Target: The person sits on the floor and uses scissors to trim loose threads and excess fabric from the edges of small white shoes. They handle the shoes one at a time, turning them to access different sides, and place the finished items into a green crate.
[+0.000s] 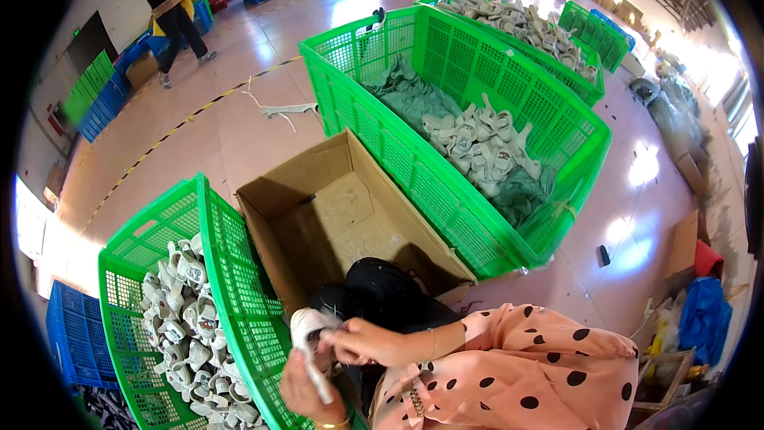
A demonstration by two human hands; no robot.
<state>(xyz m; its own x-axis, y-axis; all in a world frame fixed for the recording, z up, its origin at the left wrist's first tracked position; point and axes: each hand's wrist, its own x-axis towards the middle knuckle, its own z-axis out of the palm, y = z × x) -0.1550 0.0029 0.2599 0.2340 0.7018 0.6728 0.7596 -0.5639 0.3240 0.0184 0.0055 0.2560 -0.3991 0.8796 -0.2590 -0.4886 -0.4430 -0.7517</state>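
A small white shoe [305, 330] is held low in front of me, above my lap. My left hand [309, 388] is closed around its lower side, fingers wrapped along the pale sole. From the right, my right hand [372, 343] reaches to the shoe's opening, its fingers curled and pressed together. A pale, smeared patch beside those fingertips is too blurred to name. At my left, a green crate [213, 259] holds many similar white shoes [191, 326]. Beyond my knees stands an open cardboard box [350, 195], with a few small scraps on its bottom.
A large green crate [382, 131] beyond the box holds white shoes [481, 143] and dark green sheeting [410, 87]. Behind it is another crate of shoes [525, 28]. Blue crates [76, 334] stand at far left. A person [171, 16] is on the floor at upper left.
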